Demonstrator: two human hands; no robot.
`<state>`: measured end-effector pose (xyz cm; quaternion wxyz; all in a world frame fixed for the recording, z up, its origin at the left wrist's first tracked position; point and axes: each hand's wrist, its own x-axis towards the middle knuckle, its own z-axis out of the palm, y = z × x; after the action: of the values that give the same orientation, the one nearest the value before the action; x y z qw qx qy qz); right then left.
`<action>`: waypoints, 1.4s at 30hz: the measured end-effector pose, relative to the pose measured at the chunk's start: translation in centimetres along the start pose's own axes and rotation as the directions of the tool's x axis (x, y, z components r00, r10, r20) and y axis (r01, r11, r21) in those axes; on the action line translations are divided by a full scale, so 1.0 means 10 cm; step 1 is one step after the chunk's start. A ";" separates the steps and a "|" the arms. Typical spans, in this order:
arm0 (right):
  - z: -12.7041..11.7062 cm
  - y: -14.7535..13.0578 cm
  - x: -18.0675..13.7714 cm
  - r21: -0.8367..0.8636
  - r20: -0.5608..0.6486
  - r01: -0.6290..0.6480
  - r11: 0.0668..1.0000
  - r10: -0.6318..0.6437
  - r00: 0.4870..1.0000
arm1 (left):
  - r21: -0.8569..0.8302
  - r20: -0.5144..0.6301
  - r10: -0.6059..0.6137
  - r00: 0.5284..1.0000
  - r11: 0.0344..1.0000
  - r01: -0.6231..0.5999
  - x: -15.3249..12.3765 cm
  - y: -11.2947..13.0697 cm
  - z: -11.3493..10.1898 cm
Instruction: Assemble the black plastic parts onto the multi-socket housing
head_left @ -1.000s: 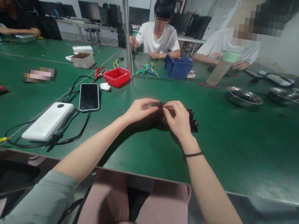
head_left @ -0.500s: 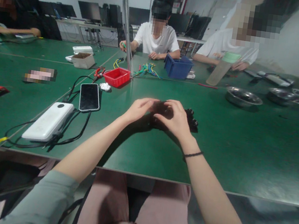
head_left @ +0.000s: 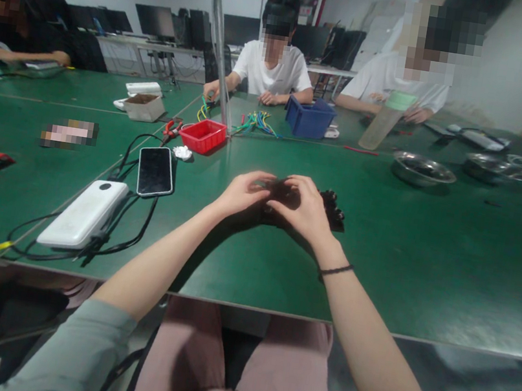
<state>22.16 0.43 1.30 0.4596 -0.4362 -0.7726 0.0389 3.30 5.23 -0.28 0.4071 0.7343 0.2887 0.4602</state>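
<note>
My left hand [head_left: 241, 194] and my right hand [head_left: 305, 210] meet over a small pile of black parts [head_left: 332, 209] lying on the green table [head_left: 430, 247]. The fingers of both hands are curled and pinched together on a dark piece between them, which they mostly hide. More black parts stick out to the right of my right hand. A dark band circles my right wrist.
To my left lie a phone [head_left: 155, 170], a white power bank [head_left: 84, 213] and black cables. Further back are a red bin [head_left: 204, 135], a blue bin [head_left: 310, 117], coloured wires [head_left: 257, 121] and metal bowls [head_left: 423, 170]. Several people sit across the table.
My hands stay in the same spot; the fingers have closed in tighter over the dark piece. The person opposite has reached a hand out towards the wires on the table.
</note>
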 end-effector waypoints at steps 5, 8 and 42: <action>-0.01 -0.02 0.00 0.000 0.021 0.005 1.000 -0.005 1.000 | -0.013 -0.002 -0.057 0.998 0.998 0.057 0.01 -0.04 -0.02; -0.02 -0.02 0.00 -0.004 0.026 0.012 1.000 -0.012 1.000 | -0.045 -0.006 -0.091 0.996 0.995 0.091 0.01 -0.05 -0.02; -0.03 -0.02 0.01 -0.012 0.104 0.090 0.996 -0.089 0.991 | 0.008 -0.008 -0.088 0.996 0.996 0.088 -0.01 0.03 -0.01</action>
<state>22.27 0.28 1.59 0.4166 -0.4023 -0.8145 0.0345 3.23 5.06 -0.04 0.4227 0.7209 0.3243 0.4433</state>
